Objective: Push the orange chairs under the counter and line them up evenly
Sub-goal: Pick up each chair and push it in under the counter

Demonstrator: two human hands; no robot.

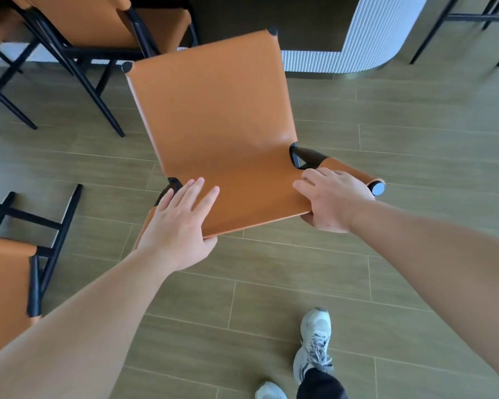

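Three orange chairs show in the frame, and none of them is yet fully under the counter (366, 38), which fills the upper middle and upper right with its white ribbed wall and dark recess. One chair (213, 119) lies in the centre, seen from above, with its seat pointing toward the recess; I judge it is held so to be pushed straight in. A second chair (92, 21) stands in the upper left beside the counter, and a third chair (6, 280) shows only partly at the left edge. Both hands are on the top edge of the centre chair's back: the left hand (179, 226) lies with fingers straight on the front and thumb behind, while the right hand (332, 200) grips the edge near the corner. No containers are visible. At the bottom, one white shoe (314, 341) steps forward.
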